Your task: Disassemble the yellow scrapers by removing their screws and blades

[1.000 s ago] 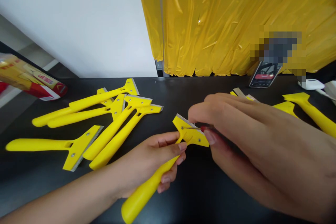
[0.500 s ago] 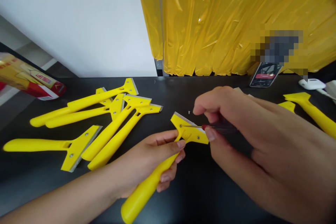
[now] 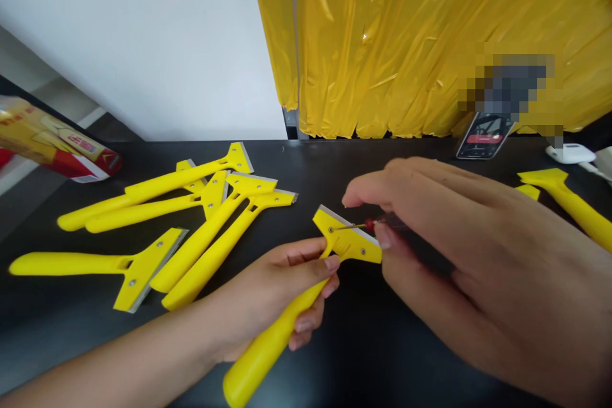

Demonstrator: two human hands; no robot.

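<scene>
My left hand (image 3: pixel 291 287) is wrapped round the neck of a yellow scraper (image 3: pixel 282 338), its head tilted up to the right with a metal blade along the far edge. Two screws show in that head. In my right hand (image 3: pixel 459 255) is a screwdriver (image 3: pixel 370 224) with a red collar, gripped near the thumb; most of its handle is hidden by the fingers. The screwdriver's thin shaft reaches left, and its tip meets the left screw (image 3: pixel 331 229) of the scraper head.
Several more yellow scrapers (image 3: pixel 157 191) lie on the black table (image 3: pixel 392 357) at the left, some overlapping. Others (image 3: pixel 568 194) lie at the right behind my hand. A phone (image 3: pixel 485 137) leans at the back, beside a white case (image 3: pixel 571 153). A printed package (image 3: pixel 62 143) stands far left.
My right hand has turned slightly, its index finger shifting left so it nearly covers the small loose screw on the table. The screwdriver tip stays at the same screw; the left hand barely moves.
</scene>
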